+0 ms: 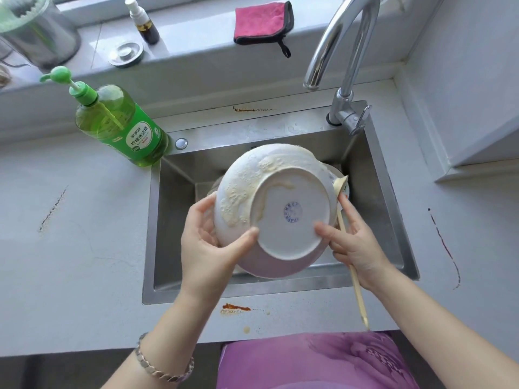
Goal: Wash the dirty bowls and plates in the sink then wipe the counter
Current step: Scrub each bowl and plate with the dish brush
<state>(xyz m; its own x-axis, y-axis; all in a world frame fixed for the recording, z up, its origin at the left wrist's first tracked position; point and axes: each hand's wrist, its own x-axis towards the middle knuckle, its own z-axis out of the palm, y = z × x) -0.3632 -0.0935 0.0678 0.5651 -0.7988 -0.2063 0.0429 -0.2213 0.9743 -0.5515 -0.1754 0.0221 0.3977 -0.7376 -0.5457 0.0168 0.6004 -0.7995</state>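
A white bowl [283, 220] is held upside down over the steel sink [174, 220], its base with a blue stamp facing me and yellowish residue smeared on its upper left side. My left hand [207, 248] grips its left rim, thumb on the base. My right hand [356, 242] holds the right rim, thumb on the base, and also clasps a wooden spoon [354, 273] that runs from beside the bowl down past the sink's front edge. More dishes lie in the sink, mostly hidden behind the bowl.
A green dish-soap pump bottle [120, 124] stands at the sink's back left corner. The faucet [345, 60] arches over the back right. A pink cloth [262, 22] lies on the ledge. Brown stains [236, 307] mark the counter in front of the sink.
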